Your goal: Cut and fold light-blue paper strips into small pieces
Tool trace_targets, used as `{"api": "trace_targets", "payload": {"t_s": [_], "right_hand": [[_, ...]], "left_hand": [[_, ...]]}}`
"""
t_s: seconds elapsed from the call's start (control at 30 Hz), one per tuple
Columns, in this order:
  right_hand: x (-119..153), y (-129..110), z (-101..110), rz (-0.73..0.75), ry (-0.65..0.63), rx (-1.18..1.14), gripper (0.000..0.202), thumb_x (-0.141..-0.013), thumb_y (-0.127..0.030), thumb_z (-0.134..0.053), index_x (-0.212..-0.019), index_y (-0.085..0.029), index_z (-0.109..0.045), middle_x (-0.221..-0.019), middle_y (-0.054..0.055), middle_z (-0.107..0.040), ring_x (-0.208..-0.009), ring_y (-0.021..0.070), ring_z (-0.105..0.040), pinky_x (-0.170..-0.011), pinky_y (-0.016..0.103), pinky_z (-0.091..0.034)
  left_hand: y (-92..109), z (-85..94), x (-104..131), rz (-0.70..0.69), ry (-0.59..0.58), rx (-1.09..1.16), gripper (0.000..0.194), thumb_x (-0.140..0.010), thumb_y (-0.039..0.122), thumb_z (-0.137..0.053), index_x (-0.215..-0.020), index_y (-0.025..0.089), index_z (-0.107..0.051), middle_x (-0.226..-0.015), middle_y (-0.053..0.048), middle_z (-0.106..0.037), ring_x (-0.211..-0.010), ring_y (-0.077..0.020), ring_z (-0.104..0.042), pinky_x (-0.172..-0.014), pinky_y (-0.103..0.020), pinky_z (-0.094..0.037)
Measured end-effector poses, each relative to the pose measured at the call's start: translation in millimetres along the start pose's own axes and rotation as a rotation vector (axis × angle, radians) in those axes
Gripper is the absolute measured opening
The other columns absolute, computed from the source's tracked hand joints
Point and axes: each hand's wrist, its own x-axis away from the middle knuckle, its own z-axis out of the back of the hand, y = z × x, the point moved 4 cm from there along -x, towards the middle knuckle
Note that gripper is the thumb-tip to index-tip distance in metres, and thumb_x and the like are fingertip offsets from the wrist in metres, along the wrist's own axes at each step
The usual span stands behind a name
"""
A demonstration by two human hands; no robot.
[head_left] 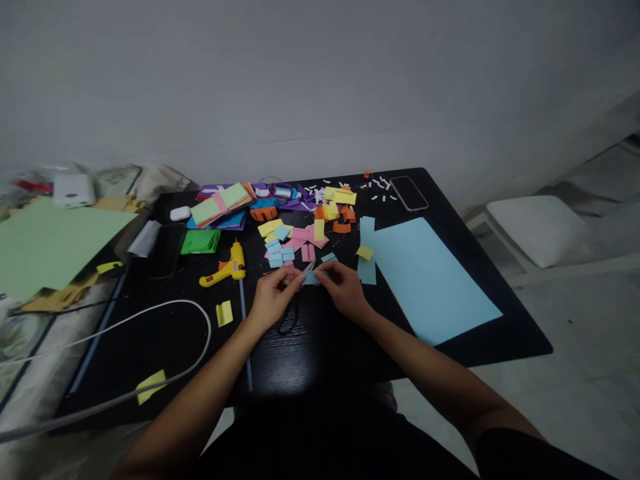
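My left hand [276,293] is closed around what looks like a pair of scissors [309,269]; their light blades poke out past my fingertips, and a dark loop hangs below the hand. Close beside it, my right hand [344,288] pinches a small light blue paper piece [313,277] that meets the blades. My fingers cover part of both. Just beyond my hands lie folded paper pieces in pink [308,253], light blue [280,255] and yellow [270,229]. More light blue strips [367,270] lie right of my right hand.
A yellow glue gun [226,267] rests at left, near a white cable [203,320]. A large blue sheet [433,280] covers the right side of the black table [520,333]. Stacked coloured paper [223,203], white scraps [320,195] and a phone [409,193] lie at the back.
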Motion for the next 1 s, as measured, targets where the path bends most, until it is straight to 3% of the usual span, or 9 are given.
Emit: {"api": "trace_targets", "payload": {"t_s": [0.57, 0.9, 1.0], "right_hand": [[3, 2, -6, -0.062, -0.054, -0.065, 0.024, -0.082, -0.045, -0.076, -0.085, -0.021, -0.073, -0.082, 0.003, -0.074, -0.077, 0.0206, -0.069, -0.076, 0.036, -0.060], [-7, 11, 2, -0.137, -0.014, -0.115, 0.031, -0.078, -0.051, -0.080, -0.082, -0.021, -0.075, -0.073, 0.002, -0.074, -0.065, 0.0201, -0.070, -0.072, 0.038, -0.062], [-6, 13, 0, -0.155, -0.016, -0.172, 0.031, -0.077, -0.050, -0.081, -0.085, -0.021, -0.075, -0.078, 0.003, -0.075, -0.070, 0.0205, -0.072, -0.075, 0.039, -0.064]], "left_hand": [[5, 0.5, 1, -0.067, -0.011, -0.082, 0.019, -0.093, 0.036, -0.065, -0.086, 0.019, -0.071, -0.073, 0.000, -0.069, -0.064, -0.0129, -0.061, -0.062, -0.024, -0.050], [-10, 6.3, -2, 0.070, 0.046, 0.035, 0.022, -0.091, 0.041, -0.070, -0.089, 0.020, -0.073, -0.070, 0.001, -0.072, -0.058, -0.0142, -0.066, -0.058, -0.025, -0.052], [-12, 6.7, -2, 0.094, 0.079, 0.052, 0.023, -0.089, 0.042, -0.071, -0.090, 0.019, -0.074, -0.070, 0.001, -0.072, -0.060, -0.0148, -0.067, -0.059, -0.025, -0.053]]}}
